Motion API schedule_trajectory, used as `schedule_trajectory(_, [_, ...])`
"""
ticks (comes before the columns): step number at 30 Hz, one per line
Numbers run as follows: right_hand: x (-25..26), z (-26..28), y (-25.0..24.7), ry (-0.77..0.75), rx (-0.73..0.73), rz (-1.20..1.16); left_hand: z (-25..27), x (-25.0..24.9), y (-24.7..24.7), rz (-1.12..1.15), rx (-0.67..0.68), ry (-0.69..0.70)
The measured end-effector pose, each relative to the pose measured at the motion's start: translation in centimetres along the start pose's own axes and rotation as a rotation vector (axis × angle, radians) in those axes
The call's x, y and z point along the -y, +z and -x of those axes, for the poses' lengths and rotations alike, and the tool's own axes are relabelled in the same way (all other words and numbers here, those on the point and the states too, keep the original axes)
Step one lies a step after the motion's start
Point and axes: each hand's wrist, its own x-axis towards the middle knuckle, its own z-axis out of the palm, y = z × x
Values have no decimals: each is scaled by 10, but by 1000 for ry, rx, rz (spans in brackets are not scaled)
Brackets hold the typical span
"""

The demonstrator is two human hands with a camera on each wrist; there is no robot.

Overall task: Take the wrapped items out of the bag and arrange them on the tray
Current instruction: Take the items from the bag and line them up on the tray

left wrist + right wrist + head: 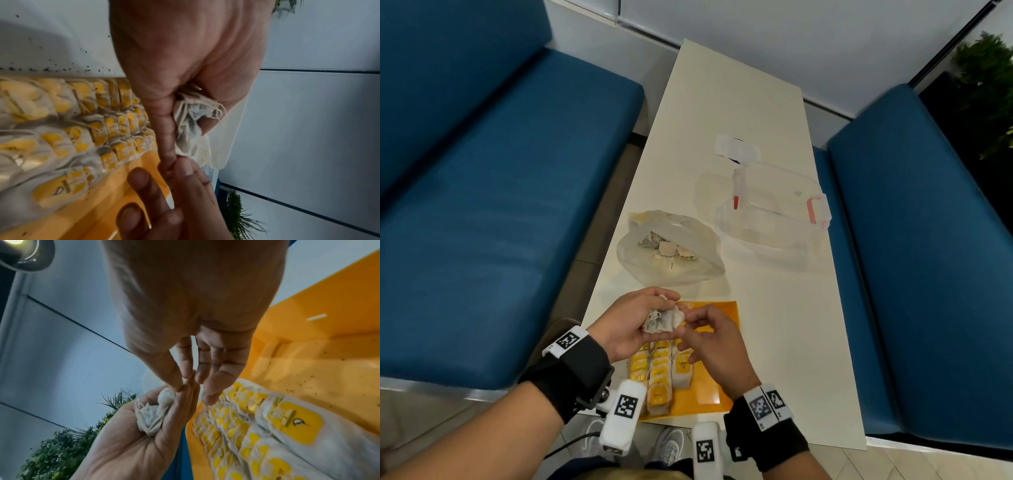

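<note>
Above the near-left of the orange tray [720, 387], my left hand [643, 320] lies palm up and grips a crumpled bundle of white tea bags [662, 322] [189, 120] [152, 417]. My right hand [697, 323] meets it from the right; its thumb and forefinger pinch the bundle's edge, right by the left fingertips. Rows of yellow-labelled tea bags [661, 377] [257, 426] stand packed along the tray's left half. Beyond the tray lies the open clear plastic bag [671, 250] with more tea bags inside.
A clear plastic container [770, 212] with pink latches and its loose lid sit at the table's [774, 325] far right. Blue benches [482, 205] flank the narrow white table. The tray's right half [308, 361] is bare, with dark specks.
</note>
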Motion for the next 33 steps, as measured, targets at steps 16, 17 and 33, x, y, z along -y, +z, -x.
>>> schedule_trajectory(16, [9,4,-8,-13,-41,-42,6,13,-1,-142,-34,37])
schedule_trajectory(17, [8,5,-10,-51,-22,-1,6,13,-1,-133,-39,27])
schedule_trajectory(33, [35,-1,-42,-285,18,673,9,9,-5,-355,-10,182])
